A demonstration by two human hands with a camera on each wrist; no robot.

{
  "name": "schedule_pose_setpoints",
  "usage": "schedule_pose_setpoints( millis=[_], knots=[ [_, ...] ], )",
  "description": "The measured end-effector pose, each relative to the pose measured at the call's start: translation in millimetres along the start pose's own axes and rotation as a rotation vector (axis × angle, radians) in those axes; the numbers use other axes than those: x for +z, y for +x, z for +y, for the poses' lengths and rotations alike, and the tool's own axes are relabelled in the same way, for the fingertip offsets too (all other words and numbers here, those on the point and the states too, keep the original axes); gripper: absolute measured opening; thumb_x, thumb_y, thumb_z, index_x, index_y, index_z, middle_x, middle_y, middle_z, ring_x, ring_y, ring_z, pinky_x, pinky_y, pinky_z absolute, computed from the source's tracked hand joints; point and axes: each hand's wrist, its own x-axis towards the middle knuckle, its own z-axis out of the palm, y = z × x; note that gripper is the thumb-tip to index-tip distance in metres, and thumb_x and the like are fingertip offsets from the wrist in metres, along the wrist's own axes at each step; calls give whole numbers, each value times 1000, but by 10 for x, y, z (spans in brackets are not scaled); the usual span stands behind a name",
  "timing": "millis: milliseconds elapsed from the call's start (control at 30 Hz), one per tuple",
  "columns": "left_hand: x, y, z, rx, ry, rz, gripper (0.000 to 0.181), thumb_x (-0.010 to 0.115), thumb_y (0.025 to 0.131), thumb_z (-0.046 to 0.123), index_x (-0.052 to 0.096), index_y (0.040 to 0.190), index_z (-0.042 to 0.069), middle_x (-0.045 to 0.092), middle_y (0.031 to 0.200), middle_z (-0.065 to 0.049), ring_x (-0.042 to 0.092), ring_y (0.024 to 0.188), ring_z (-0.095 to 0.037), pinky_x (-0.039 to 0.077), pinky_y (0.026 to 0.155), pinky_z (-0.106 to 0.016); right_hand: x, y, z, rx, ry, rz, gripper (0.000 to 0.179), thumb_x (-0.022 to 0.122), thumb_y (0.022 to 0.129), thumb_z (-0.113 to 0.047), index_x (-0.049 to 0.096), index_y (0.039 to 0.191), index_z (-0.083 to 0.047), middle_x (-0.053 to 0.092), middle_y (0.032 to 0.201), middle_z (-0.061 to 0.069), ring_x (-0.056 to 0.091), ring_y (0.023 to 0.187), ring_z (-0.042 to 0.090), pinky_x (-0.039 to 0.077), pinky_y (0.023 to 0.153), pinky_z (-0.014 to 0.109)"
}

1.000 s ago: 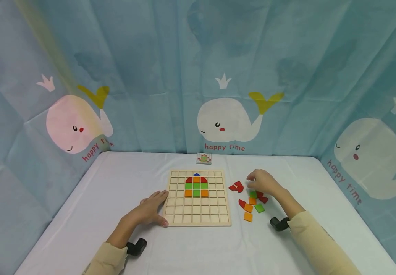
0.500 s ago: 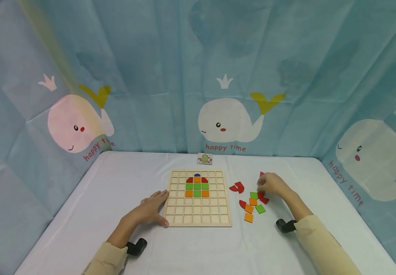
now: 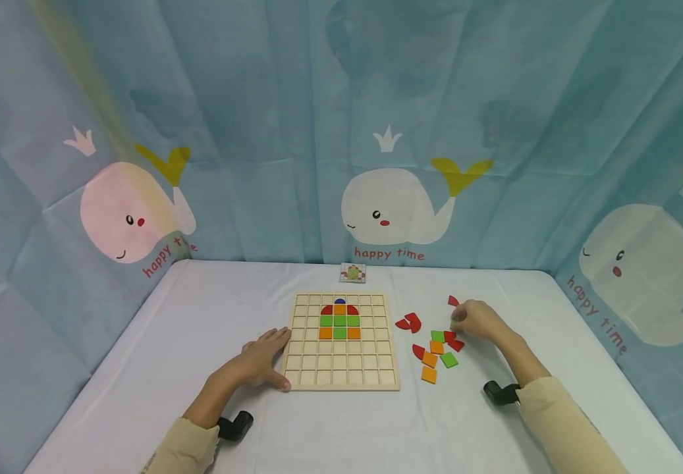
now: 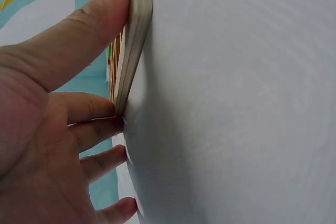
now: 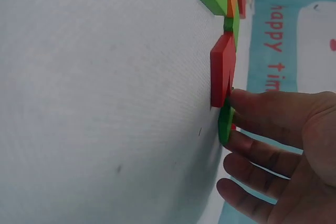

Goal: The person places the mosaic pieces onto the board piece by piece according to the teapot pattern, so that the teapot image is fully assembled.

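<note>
Ten pieces (image 3: pixel 339 321) on one board (image 3: pixel 341 365).
Left hand (image 3: pixel 258 359), fingers spread, touches the board's left edge; right hand (image 3: pixel 479 320), to the board's right, pinches one green tile (image 5: pixel 226 123) between thumb and fingers; two other green squares (image 3: pixel 449 359), three orange squares (image 3: pixel 429 374), several red wedges (image 3: pixel 417 351) lie nearby.

Board (image 3: pixel 341 362): pale tan, square grid. Set tiles (image 3: pixel 340 321): green, orange, red, one blue. Loose pieces (image 3: pixel 437 347): red, orange, green. Bench (image 3: pixel 341 428): white. Curtain (image 3: pixel 258 99): blue, pale whales (image 3: pixel 385 207), yellow tails (image 3: pixel 460 176).
</note>
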Motion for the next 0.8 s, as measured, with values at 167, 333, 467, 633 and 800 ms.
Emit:
schedule_pose_setpoints(
  millis=[167,333,467,633,800],
  knots=[
    [-11,-4,2,5,-10,-2,112,91,60,31,32,150,-1,28,159,-20,21,147,-44,18,113,-69,12,-14,11,0,-9,1,27,72,84,-10,70,108,3,71,102,16,62,90,27,55,90,47],
    [-14,-7,-2,4,-12,-7,112,90,60,32,32,150,0,28,159,-20,21,147,-43,19,113,-68,41,-19,16,-21,-13,39,25,73,83,-9,71,105,3,71,98,15,62,88,25,55,89,47],
    [-28,-5,1,-4,-15,-9,112,90,61,32,32,151,0,28,159,-20,20,147,-43,19,113,-68,50,-20,12,-30,-3,61,26,75,82,-9,71,104,3,71,96,14,62,86,25,56,88,46],
    [-31,-4,2,-6,-18,-11,112,90,60,31,31,151,0,27,159,-20,20,148,-43,18,113,-68,46,-25,15,-33,-2,70,25,75,81,-9,72,103,3,70,95,13,60,85,24,56,86,45],
    [-14,0,0,-10,-19,-15,113,90,60,32,31,151,1,27,159,-19,19,148,-43,18,113,-69,43,-26,15,-25,3,61,23,74,82,-7,71,103,3,71,96,14,61,85,24,56,87,46]
  ],
)
